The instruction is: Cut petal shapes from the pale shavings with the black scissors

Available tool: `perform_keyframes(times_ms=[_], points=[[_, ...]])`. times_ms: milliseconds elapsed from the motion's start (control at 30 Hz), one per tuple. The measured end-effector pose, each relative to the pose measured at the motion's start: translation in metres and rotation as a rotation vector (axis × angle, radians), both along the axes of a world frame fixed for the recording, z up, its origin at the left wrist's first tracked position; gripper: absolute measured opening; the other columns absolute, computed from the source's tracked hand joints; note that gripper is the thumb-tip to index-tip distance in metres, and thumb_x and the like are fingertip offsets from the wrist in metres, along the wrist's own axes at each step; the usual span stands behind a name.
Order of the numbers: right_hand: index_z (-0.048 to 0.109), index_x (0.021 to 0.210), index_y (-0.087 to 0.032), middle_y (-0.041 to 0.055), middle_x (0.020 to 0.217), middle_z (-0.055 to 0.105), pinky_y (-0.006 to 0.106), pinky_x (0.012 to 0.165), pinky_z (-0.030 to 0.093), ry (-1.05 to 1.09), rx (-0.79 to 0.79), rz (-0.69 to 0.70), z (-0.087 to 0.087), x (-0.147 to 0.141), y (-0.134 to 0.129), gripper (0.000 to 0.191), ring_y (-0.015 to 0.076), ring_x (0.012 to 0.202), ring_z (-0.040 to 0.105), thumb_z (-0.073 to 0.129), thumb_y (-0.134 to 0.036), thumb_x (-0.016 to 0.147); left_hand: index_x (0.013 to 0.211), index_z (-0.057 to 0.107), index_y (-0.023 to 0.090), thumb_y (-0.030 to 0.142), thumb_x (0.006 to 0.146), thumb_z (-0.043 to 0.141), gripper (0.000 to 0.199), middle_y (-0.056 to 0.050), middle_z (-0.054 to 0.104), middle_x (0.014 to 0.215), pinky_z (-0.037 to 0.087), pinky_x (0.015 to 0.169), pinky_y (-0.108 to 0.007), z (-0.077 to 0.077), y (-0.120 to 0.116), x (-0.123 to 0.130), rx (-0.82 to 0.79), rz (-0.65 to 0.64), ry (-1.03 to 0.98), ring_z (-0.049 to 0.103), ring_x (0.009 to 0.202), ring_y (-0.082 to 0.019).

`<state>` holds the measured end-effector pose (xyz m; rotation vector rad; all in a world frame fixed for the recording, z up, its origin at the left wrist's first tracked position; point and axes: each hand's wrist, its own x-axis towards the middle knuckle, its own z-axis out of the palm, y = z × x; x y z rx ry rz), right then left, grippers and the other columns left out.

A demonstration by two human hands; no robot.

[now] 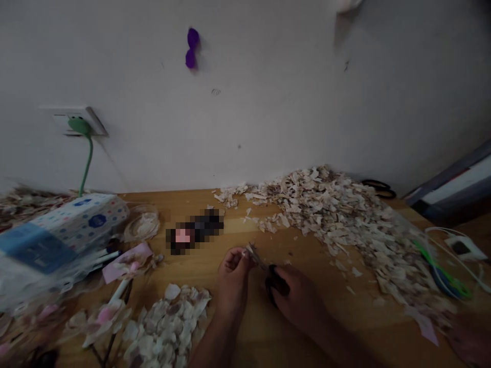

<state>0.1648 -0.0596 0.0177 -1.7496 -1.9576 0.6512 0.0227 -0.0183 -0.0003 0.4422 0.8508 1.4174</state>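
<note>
In the lower middle of the head view, my left hand [233, 278] pinches a small pale flake, like a dried petal [244, 252], between thumb and fingertips. My right hand [299, 299] grips black-handled scissors [270, 286] by their loops. The blades point up and left and meet the flake at my left fingertips; whether they are fully closed is too dim to tell. Left of my left forearm lies a heap of rounded, pale petal-like pieces [172, 322]. A larger heap of jagged pale scraps [326, 204] spreads along the back and right of the wooden table [253, 217].
At left are a tissue pack [65, 232], a clear round container [141, 222], and pink-centred artificial flowers [105, 314] on dark stems. A pixelated object [195, 230] lies behind my hands. Far right are a white charger [465, 247], cables and another black-handled tool [379, 189].
</note>
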Motion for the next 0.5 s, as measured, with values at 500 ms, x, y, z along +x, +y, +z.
perform_keyframes(times_ms=[500], points=[[0.065,0.083,-0.021,0.0058,0.081,0.067,0.031,0.070,0.044,-0.008,-0.017,-0.016,-0.0038,0.0017,-0.0010,0.017,0.0228,0.079,0.061,0.050,-0.028,0.080,0.078,0.066,0.016,0.027,0.069,0.076,0.018,-0.001,0.067,0.075,0.049,0.070,-0.024,-0.0090,0.0004,-0.0011,0.054,-0.009,0.063,0.061,0.069,-0.011]])
